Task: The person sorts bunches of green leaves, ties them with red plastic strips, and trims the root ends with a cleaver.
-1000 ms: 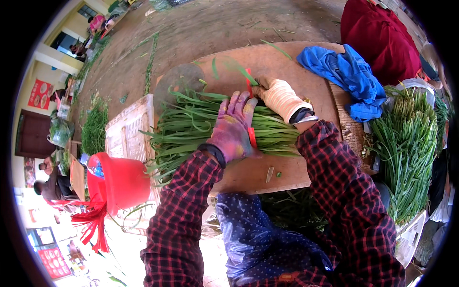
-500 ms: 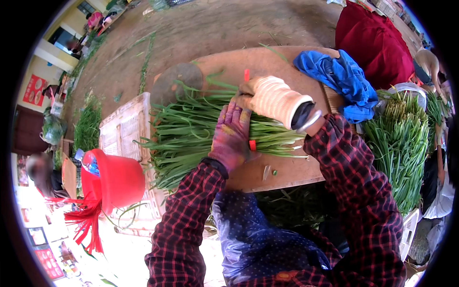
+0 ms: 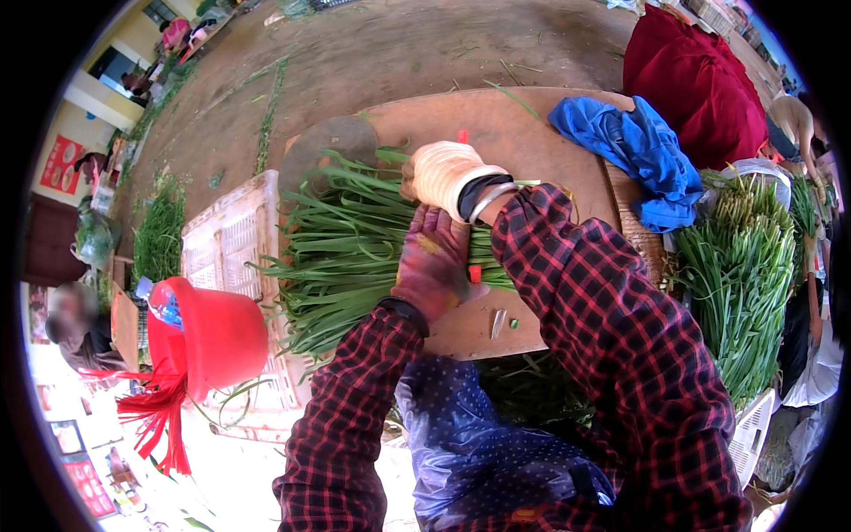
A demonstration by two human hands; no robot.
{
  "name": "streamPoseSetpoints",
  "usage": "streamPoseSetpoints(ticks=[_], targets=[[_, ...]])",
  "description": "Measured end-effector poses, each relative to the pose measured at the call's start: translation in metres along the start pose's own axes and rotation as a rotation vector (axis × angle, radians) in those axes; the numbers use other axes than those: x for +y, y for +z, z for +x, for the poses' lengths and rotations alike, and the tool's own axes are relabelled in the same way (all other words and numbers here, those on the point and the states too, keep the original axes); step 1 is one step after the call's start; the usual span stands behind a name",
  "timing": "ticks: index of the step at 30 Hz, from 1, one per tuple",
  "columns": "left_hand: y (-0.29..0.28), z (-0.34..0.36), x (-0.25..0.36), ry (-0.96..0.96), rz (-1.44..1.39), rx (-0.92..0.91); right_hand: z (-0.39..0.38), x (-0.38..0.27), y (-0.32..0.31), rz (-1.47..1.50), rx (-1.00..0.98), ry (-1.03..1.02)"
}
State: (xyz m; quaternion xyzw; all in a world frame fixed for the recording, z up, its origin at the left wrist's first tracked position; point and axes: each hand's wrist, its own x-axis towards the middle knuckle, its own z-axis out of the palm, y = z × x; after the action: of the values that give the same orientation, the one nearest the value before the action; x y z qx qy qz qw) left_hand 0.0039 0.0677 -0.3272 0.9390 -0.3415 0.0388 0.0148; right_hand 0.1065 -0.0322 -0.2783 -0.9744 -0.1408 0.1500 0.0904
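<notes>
Greens [image 3: 355,244], long and thin-leaved, are lying in a thick bundle across the brown desk [image 3: 523,133], their tips fanning out over its left edge. The left hand [image 3: 434,262], in a purple and pink glove, is pressing down on the middle of the bundle with its fingers spread flat rather than closed round anything. The right hand [image 3: 443,173], in a cream knitted glove, is resting on the top of the bundle just beyond the left one; its fingers are curling over the stalks, though how tightly they are closing cannot be told. A small red band [image 3: 475,273] is showing beside the left hand. Both sleeves are red and black checked.

A crumpled blue cloth [image 3: 638,155] is lying on the right part of the desk, with a dark red bundle [image 3: 691,84] behind it. A second heap of greens [image 3: 736,284] is standing to the right. A white slatted crate [image 3: 230,257] is sitting left of the desk, and a red bucket [image 3: 208,337] with red strings [image 3: 155,412] hanging from it is standing in front of the crate. A red rectangular sign [image 3: 60,164] is hanging on the far left wall
</notes>
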Motion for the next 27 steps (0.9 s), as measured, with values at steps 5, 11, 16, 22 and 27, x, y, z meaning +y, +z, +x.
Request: streamPoseSetpoints(ticks=[5, 11, 16, 22, 27], targets=[[-0.019, 0.000, 0.001, -0.019, -0.130, -0.042, -0.025, 0.012, -0.023, 0.173, 0.159, 0.037], [-0.026, 0.004, 0.007, 0.025, -0.343, 0.125, -0.048, 0.075, -0.002, -0.125, 0.878, -0.435], [-0.025, 0.000, 0.001, 0.009, -0.359, 0.104, -0.096, 0.077, -0.008, 1.455, 0.461, -0.191], [-0.023, -0.001, -0.002, 0.030, -0.395, 0.111, -0.142, 0.085, -0.064, 1.301, 0.331, 0.100], [-0.034, 0.000, 0.000, 0.013, -0.396, 0.059, -0.113, 0.165, -0.109, 0.390, 0.671, -0.392]])
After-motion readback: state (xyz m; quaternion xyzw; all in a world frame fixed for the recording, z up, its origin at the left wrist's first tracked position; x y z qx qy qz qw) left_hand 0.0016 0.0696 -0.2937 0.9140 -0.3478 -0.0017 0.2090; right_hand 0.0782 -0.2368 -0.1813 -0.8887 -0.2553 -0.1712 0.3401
